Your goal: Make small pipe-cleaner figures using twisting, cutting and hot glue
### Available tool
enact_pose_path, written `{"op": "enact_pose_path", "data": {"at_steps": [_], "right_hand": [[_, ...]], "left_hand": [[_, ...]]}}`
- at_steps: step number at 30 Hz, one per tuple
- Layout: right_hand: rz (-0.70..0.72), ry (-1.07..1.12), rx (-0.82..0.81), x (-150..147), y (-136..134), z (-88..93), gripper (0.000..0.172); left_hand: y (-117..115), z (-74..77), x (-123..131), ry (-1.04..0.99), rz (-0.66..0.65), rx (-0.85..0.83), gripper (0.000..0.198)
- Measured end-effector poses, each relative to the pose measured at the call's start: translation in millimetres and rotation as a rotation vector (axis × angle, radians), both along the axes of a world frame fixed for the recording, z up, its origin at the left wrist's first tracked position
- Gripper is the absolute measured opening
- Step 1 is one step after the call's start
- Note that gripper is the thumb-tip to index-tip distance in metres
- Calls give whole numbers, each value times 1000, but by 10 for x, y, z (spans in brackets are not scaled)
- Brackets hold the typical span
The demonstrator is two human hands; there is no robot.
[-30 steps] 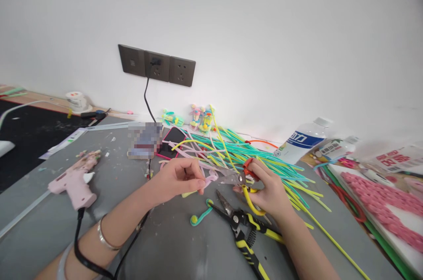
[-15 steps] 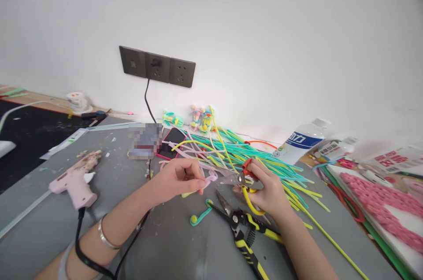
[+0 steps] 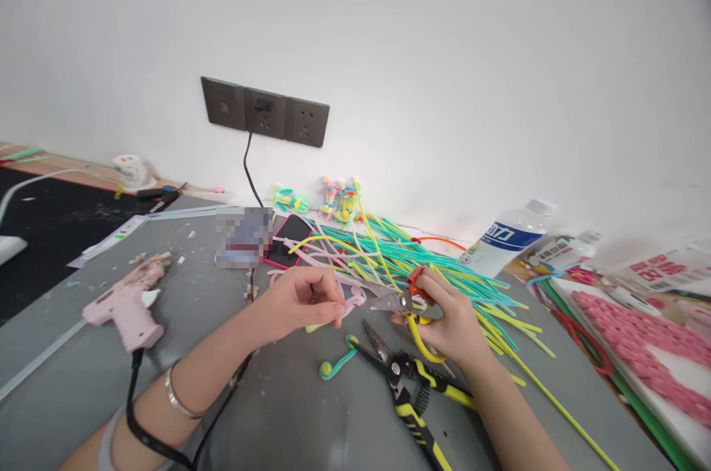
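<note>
Between its fingertips my left hand (image 3: 308, 298) pinches a curled pink pipe cleaner (image 3: 354, 301). My right hand (image 3: 452, 315) is closed round the red and yellow handles of a pair of scissors (image 3: 395, 301), whose blades point left, with their tips at the pink curl. Whether the blades touch it I cannot tell. Just below the hands lie black-and-yellow shears (image 3: 396, 369), jaws apart. By their tips rests a short teal pipe cleaner (image 3: 340, 366) with yellow coiled ends. A heap of teal, yellow and pink pipe cleaners (image 3: 444, 264) spreads behind my hands.
A pink glue gun (image 3: 125, 304) lies at the left, its black cord running under my left arm. Small pipe-cleaner figures (image 3: 338, 201) stand against the wall. A phone (image 3: 286, 240) lies behind my left hand. At the right are a bottle (image 3: 505, 238) and a pink braided piece (image 3: 638, 345).
</note>
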State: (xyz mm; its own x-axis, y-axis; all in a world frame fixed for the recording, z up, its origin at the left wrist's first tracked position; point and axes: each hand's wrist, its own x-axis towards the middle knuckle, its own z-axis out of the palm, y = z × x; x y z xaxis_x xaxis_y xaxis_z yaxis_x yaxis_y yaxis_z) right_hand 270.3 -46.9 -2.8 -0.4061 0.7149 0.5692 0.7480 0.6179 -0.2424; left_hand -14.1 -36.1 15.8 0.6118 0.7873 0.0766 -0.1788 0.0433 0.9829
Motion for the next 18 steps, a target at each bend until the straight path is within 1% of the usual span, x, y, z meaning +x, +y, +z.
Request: {"op": "enact_pose_path", "data": {"at_steps": [11, 18], "right_hand": [[11, 3, 23, -13, -6, 11, 23], [9, -1, 11, -10, -11, 6, 23]], "left_hand": [[2, 22, 2, 5, -8, -4, 33], [10, 0, -4, -7, -6, -10, 33]]}}
